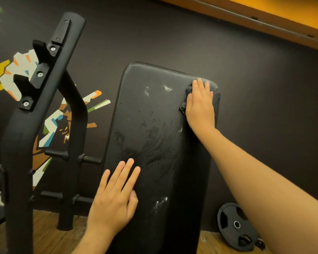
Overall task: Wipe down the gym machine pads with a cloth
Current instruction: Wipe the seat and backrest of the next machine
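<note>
The right hand [200, 107] lay flat, fingers straight and close together, pressing the dark cloth [184, 107] onto the top right corner of the pad [154, 129], just inside its edge, while the left hand [114, 197] rested flat, fingers slightly spread, at the lower left edge, the smeared middle bare between them.

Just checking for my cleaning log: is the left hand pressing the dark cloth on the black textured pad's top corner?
Not quite: the head view shows the right hand pressing the dark cloth on the top corner of the black textured pad.
</note>
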Demonstrator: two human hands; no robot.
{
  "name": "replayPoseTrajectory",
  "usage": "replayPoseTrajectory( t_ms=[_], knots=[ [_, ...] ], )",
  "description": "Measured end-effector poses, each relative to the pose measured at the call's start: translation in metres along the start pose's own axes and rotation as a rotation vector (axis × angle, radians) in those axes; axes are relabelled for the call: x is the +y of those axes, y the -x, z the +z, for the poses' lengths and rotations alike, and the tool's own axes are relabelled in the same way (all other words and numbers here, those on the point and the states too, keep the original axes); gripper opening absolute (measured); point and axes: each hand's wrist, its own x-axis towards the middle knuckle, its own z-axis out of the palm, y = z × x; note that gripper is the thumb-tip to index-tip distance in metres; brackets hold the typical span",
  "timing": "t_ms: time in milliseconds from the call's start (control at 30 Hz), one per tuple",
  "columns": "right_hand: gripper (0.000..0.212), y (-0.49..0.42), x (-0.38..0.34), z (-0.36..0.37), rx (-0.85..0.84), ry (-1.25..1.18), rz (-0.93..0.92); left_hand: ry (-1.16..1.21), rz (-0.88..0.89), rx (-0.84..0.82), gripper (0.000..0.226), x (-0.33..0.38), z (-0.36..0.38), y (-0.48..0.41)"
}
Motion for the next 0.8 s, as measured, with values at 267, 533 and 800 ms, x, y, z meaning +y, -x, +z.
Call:
replayPoseTrajectory(
  t_ms=[267,533,800],
  knots=[
    [0.051,0.001,0.0,0.001,0.038,-0.01,0.018,0.011,0.019,0.09,0.056,0.011,-0.026,-0.059],
    [0.051,0.001,0.01,-0.007,-0.045,0.081,-0.105,-0.106,-0.05,0.023,0.068,-0.004,-0.01,-0.099],
    [0.053,0.015,0.0,0.0,0.011,0.023,0.006,-0.093,-0.057,0.05,0.067,-0.003,-0.009,-0.096]
  ],
)
